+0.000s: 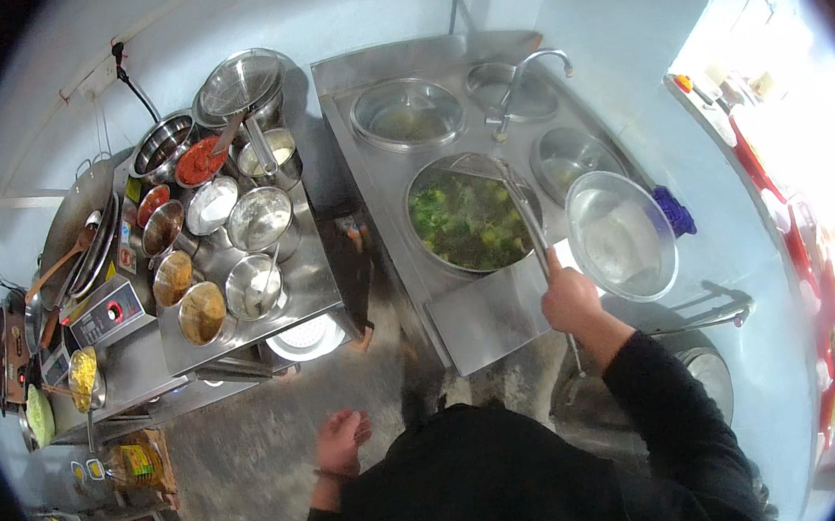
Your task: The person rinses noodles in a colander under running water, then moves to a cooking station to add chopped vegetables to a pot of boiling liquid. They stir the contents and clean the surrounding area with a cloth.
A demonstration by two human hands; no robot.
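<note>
My right hand (570, 297) grips the long metal handle of a wire skimmer (524, 209). The skimmer's mesh head lies at the far right part of a round cooking well (456, 270), partly in the liquid. Leafy green vegetables (462, 218) fill much of this well, under faint steam. A translucent plastic basin (663, 267) stands just right of the well and of my right hand. My left hand (341, 441) hangs over the floor at my left side, fingers loosely bent, with nothing visible in it.
Beyond the vegetables, the stainless steel stove (380, 189) has other round wells and a curved faucet (521, 85). Across the aisle, a steel table (313, 270) bears several seasoning bowls and a strainer (242, 81). An induction cooker (109, 311) and a large wok (71, 226) stand farther left.
</note>
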